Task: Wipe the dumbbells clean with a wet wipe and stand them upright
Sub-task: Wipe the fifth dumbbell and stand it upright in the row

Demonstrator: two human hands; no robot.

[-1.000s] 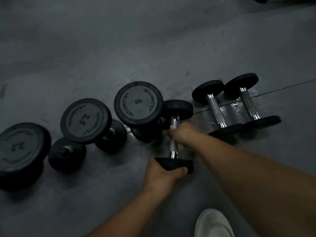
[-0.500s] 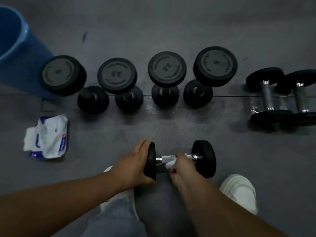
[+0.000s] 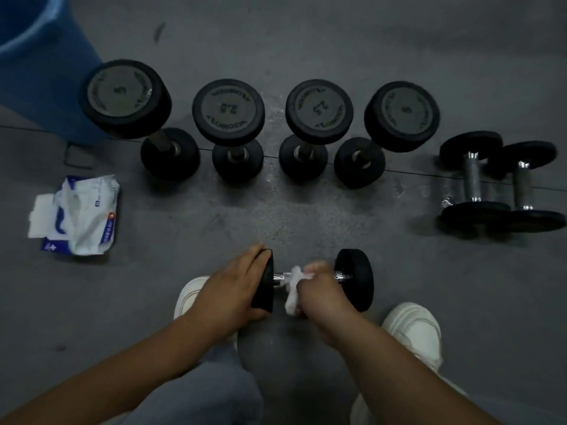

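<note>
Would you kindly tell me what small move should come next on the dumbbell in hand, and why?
Probably slide the wet wipe rightward along the handle: the right hand grips it round the handle's middle, the left hand holds the dumbbell by its left end, and bare chrome shows near the right end.

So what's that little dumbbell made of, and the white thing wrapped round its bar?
The dumbbell has round ends that look like black rubber or coated metal: dull, with no shine. Its bar looks like chromed steel: silvery, with bright glints. The wipe looks like thin, cloth-like paper: white, soft and crumpled in the right hand.
</note>
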